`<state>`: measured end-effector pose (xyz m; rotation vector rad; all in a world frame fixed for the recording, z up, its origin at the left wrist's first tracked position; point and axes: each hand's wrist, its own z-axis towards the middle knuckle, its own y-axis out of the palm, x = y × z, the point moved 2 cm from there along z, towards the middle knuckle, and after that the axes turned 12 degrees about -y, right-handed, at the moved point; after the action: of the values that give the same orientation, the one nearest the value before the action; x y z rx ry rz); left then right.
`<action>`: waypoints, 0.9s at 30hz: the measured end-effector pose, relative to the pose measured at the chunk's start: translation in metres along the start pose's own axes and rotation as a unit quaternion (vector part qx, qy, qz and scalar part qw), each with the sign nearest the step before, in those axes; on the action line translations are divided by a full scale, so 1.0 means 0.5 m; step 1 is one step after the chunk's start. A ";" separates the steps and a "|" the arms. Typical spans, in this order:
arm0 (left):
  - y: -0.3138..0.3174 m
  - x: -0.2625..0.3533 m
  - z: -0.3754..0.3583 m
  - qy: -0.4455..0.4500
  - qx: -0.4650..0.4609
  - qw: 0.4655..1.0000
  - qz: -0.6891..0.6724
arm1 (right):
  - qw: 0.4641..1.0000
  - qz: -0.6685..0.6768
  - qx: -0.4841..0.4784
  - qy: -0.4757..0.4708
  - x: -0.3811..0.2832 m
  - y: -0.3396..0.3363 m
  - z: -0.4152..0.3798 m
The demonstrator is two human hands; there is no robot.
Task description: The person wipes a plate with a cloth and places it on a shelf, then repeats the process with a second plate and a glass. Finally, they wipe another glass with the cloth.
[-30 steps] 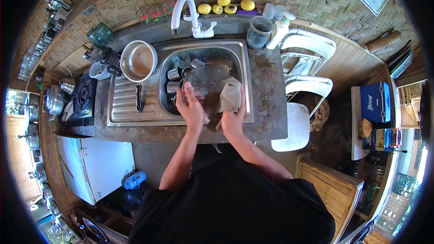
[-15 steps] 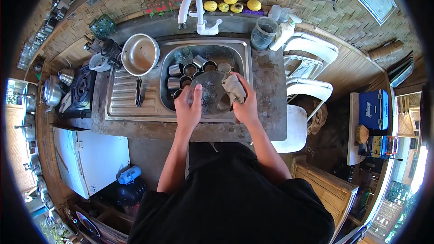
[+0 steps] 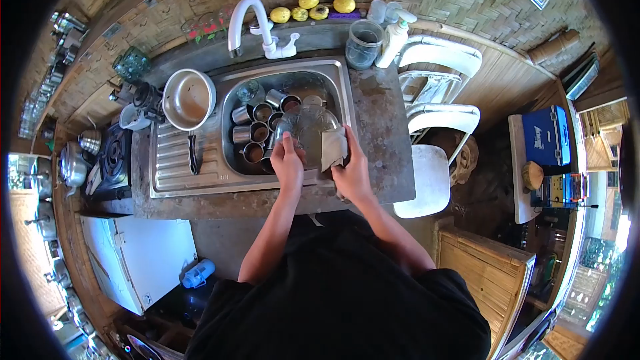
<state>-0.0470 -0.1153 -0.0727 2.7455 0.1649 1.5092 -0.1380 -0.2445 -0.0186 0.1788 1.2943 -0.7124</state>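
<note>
My left hand point(image 3: 289, 163) grips the near left edge of a clear round glass plate point(image 3: 308, 128), thumb on top. The plate is held over the right part of the steel sink point(image 3: 344, 97), and the basin shows through it. A crumpled grey-beige cloth point(image 3: 333, 149) is in my right hand point(image 3: 353, 173), pressed against the plate's right edge. Several steel cups point(image 3: 259, 132) lie in the basin left of the plate, some with brownish insides. A clear glass point(image 3: 249, 92) sits at the basin's back left.
A steel saucepan point(image 3: 189, 99) stands on the drainboard point(image 3: 170, 167). The white faucet point(image 3: 250, 19) arches behind the sink. Yellow fruits point(image 3: 343, 5) line the back ledge. A clear container point(image 3: 364, 45) and a pump bottle point(image 3: 393, 41) stand right of them; white chairs point(image 3: 433, 173) are beside the counter.
The view has turned, so the sink and counter appear farther left. The cloth has shifted down along the plate's right edge with my right hand, and my left hand still holds the plate.
</note>
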 end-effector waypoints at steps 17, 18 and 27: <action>-0.050 0.071 0.008 0.025 -0.056 0.997 -0.045 | 0.930 -0.170 -0.324 0.035 0.051 -0.074 0.046; -0.060 0.079 0.004 0.024 -0.053 0.997 -0.042 | 0.951 -0.046 -0.305 0.003 0.043 -0.062 0.051; -0.181 0.218 -0.015 0.072 -0.017 0.991 -0.111 | 0.956 0.239 -0.165 0.036 -0.111 0.152 0.090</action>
<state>-0.0037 -0.0154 0.0181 2.4927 0.4245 1.6288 -0.0629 -0.1869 0.0255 0.2372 1.3520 -0.0737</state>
